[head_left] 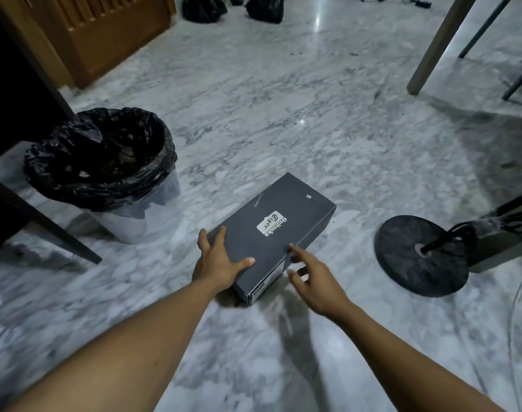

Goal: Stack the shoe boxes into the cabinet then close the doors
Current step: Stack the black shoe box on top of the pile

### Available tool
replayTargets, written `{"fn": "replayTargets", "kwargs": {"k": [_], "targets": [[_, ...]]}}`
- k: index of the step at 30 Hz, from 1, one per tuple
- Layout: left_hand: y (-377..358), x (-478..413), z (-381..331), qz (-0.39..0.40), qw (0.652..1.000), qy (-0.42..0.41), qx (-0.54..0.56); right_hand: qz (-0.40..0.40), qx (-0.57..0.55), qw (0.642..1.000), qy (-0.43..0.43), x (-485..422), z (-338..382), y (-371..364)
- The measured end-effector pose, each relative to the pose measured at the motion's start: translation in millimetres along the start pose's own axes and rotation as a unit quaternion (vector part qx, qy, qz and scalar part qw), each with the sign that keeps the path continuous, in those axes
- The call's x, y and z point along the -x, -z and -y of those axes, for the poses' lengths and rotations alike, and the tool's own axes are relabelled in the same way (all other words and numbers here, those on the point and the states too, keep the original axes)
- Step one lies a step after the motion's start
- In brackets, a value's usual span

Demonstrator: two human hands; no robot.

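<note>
The shoe box (271, 233) lies on the floor (283, 129) by the bin (105, 162); your left hand (218, 263) rests spread-fingered on its near corner, your right hand (316, 281) hovers splayed beside its right edge, probably to lift two-handed.

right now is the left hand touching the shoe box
Touching. The head view shows the left hand resting on the near corner of the shoe box, with its thumb and spread fingers flat on the lid.
</note>
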State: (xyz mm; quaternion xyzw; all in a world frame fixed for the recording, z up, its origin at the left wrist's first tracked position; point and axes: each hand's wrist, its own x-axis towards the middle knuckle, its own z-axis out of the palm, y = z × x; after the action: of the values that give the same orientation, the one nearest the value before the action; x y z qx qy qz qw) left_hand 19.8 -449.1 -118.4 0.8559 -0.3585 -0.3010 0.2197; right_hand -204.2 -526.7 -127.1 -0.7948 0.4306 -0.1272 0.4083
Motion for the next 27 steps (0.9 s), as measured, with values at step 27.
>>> {"fn": "replayTargets", "kwargs": {"k": [27], "targets": [[-40.0,69.7,41.8,-0.047,0.979,-0.057,0.188,-0.163,-0.073,0.975,-0.129,45.3,-62.4,39.8]]}}
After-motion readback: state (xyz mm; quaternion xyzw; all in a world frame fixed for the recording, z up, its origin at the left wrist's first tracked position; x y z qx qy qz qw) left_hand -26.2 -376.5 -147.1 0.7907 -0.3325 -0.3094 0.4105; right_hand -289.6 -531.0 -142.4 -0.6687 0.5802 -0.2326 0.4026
